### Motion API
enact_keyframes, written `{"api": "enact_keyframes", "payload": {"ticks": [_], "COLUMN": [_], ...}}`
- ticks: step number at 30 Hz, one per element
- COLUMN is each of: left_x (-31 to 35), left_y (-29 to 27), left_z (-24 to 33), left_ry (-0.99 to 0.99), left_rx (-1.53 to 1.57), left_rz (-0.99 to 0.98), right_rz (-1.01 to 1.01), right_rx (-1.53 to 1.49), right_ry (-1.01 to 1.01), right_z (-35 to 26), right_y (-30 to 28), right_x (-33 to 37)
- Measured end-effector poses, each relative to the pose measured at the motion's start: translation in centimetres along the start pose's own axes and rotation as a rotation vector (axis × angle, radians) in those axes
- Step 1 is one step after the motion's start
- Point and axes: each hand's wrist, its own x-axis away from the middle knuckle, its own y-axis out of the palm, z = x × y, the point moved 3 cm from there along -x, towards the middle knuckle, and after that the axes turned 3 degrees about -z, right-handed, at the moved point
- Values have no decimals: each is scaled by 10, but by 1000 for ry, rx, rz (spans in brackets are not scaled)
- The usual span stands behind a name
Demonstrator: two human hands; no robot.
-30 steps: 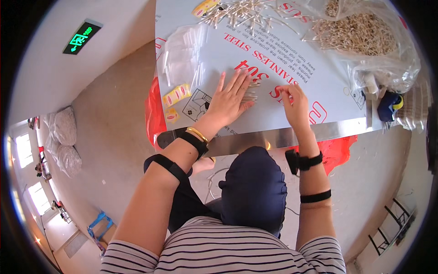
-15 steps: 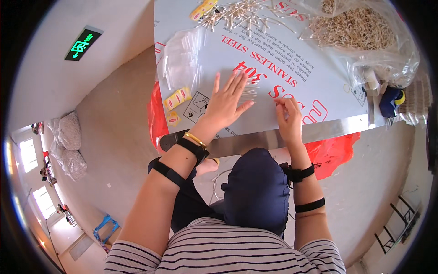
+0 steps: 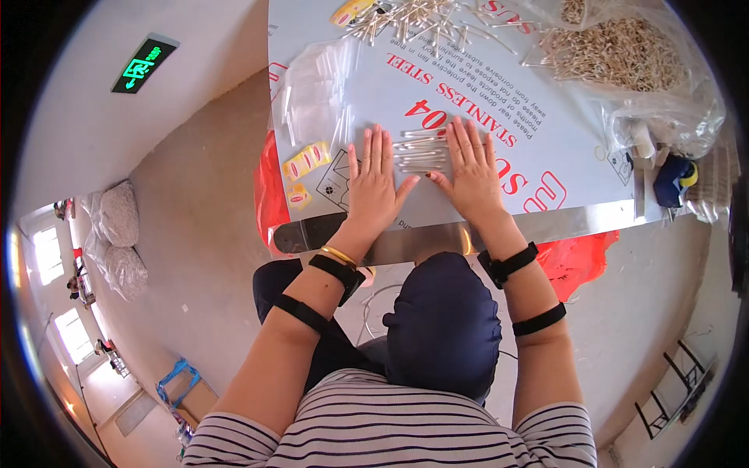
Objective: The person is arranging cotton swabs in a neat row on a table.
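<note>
Cotton swabs point(image 3: 421, 154) at upper centre of the frame, pale sticks with white tips, lying crosswise in a rough row, too close-packed to count! Left hand point(image 3: 374, 175) flat on one side, right hand point(image 3: 473, 170) flat on the other, fingers straight, both grips released. The table's metal edge point(image 3: 562, 222) runs beneath the wrists; open film-covered tabletop point(image 3: 566, 144) stretches above the row and off to the right. The tally: two hands, one row, one loose swab heap point(image 3: 421, 19) up top, one big clear bag point(image 3: 675, 125) upper right.
</note>
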Motion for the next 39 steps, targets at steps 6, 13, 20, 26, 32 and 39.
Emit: {"api": "enact_keyframes", "payload": {"ticks": [6, 13, 20, 26, 32, 39], "left_x": [-5, -6, -31, -41, -44, -47], "left_y": [7, -8, -13, -8, -21, -13], "left_z": [3, -2, 0, -4, -9, 4], "left_ry": [5, 59, 121, 87, 53, 90], "left_rx": [27, 263, 351, 407, 384, 327], "left_rz": [-3, 97, 129, 90, 142, 95], "right_rz": [-41, 58, 62, 15, 248, 331], "right_rx": [26, -297, -291, -302, -641, -679], "right_ry": [19, 162, -21, -57, 608, 1420], "right_z": [-9, 4, -5, 9, 122, 228], "right_y": [5, -26, -21, -33, -50, -10], "right_x": [1, 20, 12, 53, 215, 380]}}
